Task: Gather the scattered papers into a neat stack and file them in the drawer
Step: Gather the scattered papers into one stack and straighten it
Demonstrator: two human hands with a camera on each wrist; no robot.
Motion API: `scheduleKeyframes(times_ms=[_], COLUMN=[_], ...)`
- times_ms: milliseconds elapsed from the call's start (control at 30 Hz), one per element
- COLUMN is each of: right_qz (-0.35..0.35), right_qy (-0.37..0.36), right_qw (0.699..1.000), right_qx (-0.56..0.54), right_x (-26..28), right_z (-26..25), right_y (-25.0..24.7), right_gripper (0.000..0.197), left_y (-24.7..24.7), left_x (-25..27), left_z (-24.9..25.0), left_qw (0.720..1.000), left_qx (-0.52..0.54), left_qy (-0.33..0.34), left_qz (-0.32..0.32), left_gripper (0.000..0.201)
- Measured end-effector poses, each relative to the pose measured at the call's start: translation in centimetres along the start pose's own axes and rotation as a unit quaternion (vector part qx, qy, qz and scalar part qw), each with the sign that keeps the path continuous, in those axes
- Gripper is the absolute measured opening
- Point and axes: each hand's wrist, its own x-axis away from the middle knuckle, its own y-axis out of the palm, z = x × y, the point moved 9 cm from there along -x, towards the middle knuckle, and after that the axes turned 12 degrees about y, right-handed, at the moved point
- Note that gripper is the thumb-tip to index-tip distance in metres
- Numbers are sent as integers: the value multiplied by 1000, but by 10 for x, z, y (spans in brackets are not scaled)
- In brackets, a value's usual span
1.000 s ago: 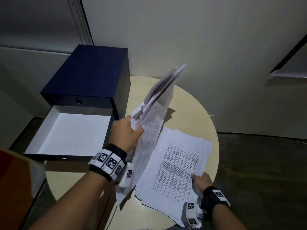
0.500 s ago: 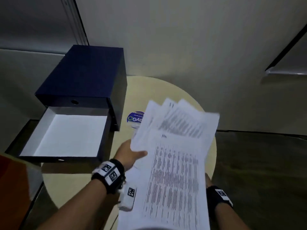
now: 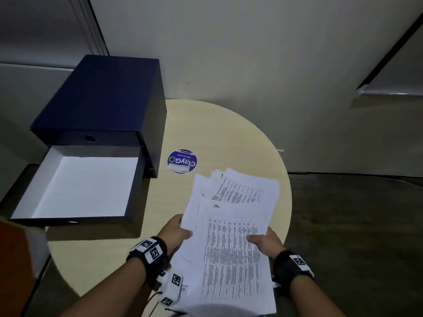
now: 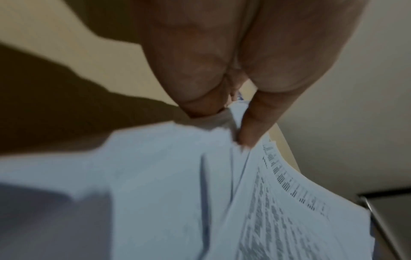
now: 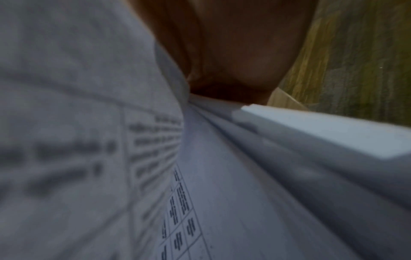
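A fanned bundle of white printed papers (image 3: 231,236) hangs above the near part of the round table, held from both sides. My left hand (image 3: 180,232) grips its left edge, thumb on top, and the left wrist view shows the thumb and fingers pinching the sheets (image 4: 255,202). My right hand (image 3: 263,242) holds the right edge with the thumb on the top page; in the right wrist view the papers (image 5: 200,176) fill the frame. At the left, the dark blue drawer box (image 3: 103,99) has its lower drawer (image 3: 75,188) pulled out, white inside and empty.
The beige round table (image 3: 217,138) stands against a pale wall. A round blue sticker (image 3: 182,161) lies on it beside the drawer box. Dark floor lies to the right of the table, and something orange (image 3: 11,259) sits at the left edge.
The left hand laid its upright sheets down onto the pile. Both hands then lifted the whole bundle off the table and drew it toward me, uncovering the blue sticker.
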Motion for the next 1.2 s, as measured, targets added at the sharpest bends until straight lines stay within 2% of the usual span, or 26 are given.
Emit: scheduleKeyframes(times_ms=[67, 133, 200, 267, 300, 367, 433, 467, 533, 633, 733, 833, 867, 933, 1000, 1100, 1200], right_qz=[-18, -28, -37, -40, -34, -16, 13, 29, 41, 24, -22, -54, -59, -70, -65, -67, -70], right_qy=[-7, -14, -18, -12, -9, -7, 0, 7, 19, 3, 3, 1, -6, -21, -24, -5, 38], right_qw=[1000, 999, 999, 999, 999, 1000, 1000, 999, 998, 996, 996, 996, 996, 995, 995, 997, 996], right_qx=[21, 21, 19, 16, 18, 17, 0, -15, -45, -81, -82, -71, -68, -72, -66, -45, -45], right_x=[-7, -7, -8, -11, -14, -15, -15, -12, -8, -10, -18, -18, -15, -11, -5, 2, 10], right_z=[0, -3, -4, -3, -1, 0, 2, 2, 3, 2, 6, 4, 2, 2, 7, 15, 20], right_y=[4, 8, 14, 17, 17, 17, 13, 10, 10, 13, 23, 31, 34, 37, 37, 31, 31], right_gripper=[71, 73, 73, 69, 65, 57, 53, 56, 63, 68, 67, 79, 77, 70, 65, 57, 62], left_y=[4, 2, -1, -8, -11, -21, -28, -30, -35, -38, -27, -21, -22, -30, -42, -50, -43], left_x=[1, -1, -8, -13, -13, -10, -9, -10, -12, -15, -18, -20, -21, -21, -20, -16, -19], left_z=[7, 15, 24, 23, 25, 28, 29, 27, 25, 29, 37, 38, 41, 46, 49, 48, 42], left_qw=[1000, 999, 998, 996, 996, 999, 991, 989, 991, 991, 992, 997, 997, 992, 985, 980, 985], left_qx=[6, 11, 39, 68, 70, -19, -124, -139, -106, -5, 60, 19, -5, -26, 11, 58, -4], left_qy=[2, 13, 26, 8, 0, -1, 10, 15, 22, 33, 30, 19, 35, 73, 90, 89, 81], left_qz=[5, 33, 45, 50, 52, 51, 43, 47, 77, 126, 108, 73, 72, 104, 144, 170, 149], left_gripper=[26, 23, 35, 48, 45, 15, 19, 17, 7, 38, 45, 38, 33, 21, 14, 12, 18])
